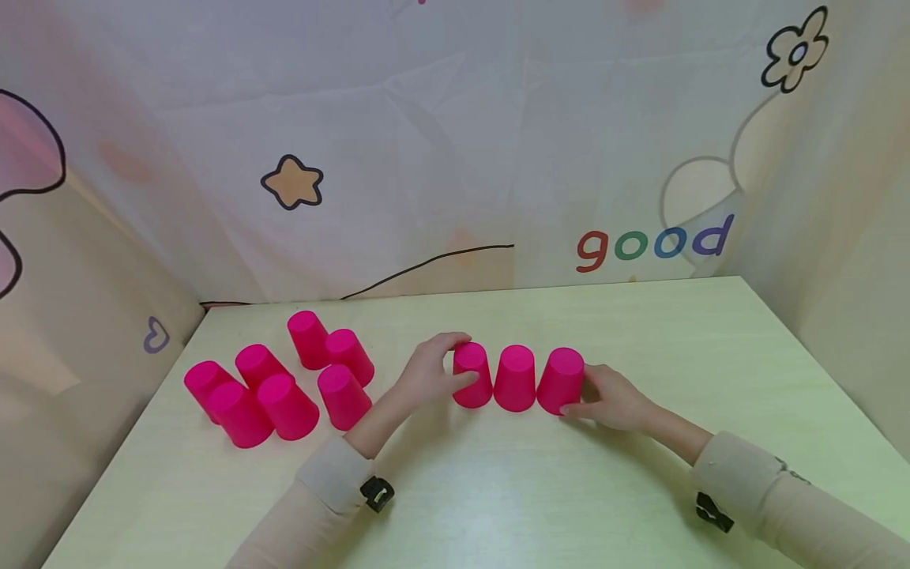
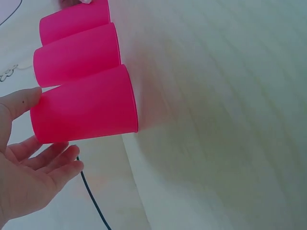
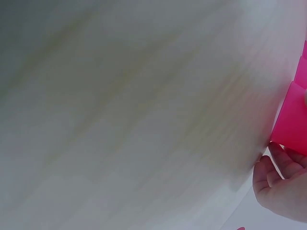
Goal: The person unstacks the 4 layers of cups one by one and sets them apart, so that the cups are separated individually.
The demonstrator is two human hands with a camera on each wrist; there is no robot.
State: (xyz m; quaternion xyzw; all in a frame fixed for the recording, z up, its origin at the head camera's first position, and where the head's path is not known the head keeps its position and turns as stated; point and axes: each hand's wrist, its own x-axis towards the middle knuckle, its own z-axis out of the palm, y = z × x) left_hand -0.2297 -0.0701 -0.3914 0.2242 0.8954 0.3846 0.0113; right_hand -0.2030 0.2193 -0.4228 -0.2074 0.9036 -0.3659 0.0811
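Note:
Three upside-down pink plastic cups stand side by side in a row at the middle of the table. My left hand point(image 1: 432, 371) holds the row's left cup point(image 2: 86, 106), thumb on one side and fingers on the other. Between the two end cups stands the middle cup point(image 1: 515, 379), with neither hand on it. At the other end, my right hand point(image 1: 617, 397) holds the right cup point(image 1: 560, 382) low down, the thumb at its front and the fingers round its far side. Only part of that cup shows in the right wrist view, beside the fingers point(image 3: 283, 163).
Several more upside-down pink cups stand on the left of the table, among them a front one point(image 1: 242, 416) and a back one point(image 1: 309, 340); one point(image 1: 344, 397) is close to my left forearm. A printed cloth point(image 1: 441, 158) hangs behind the pale table point(image 1: 498, 506).

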